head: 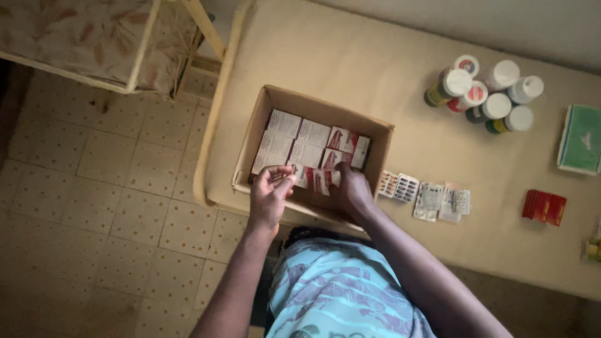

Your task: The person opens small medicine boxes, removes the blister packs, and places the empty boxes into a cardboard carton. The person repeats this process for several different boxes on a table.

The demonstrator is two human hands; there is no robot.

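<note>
I see the beige table (375,75) filling the frame's centre, the cardboard box (266,119) at centre-left. My right hand (352,188) and left hand (269,195) both have fingers pinched on a red-and-white carton (319,180) at the box's lower edge.

- Both forearms are stretched forward, bare
- The left hand (270,193) is held with fingers curled, seemingly pinched
- The right hand (352,188) is bent down, fingers folded
</note>
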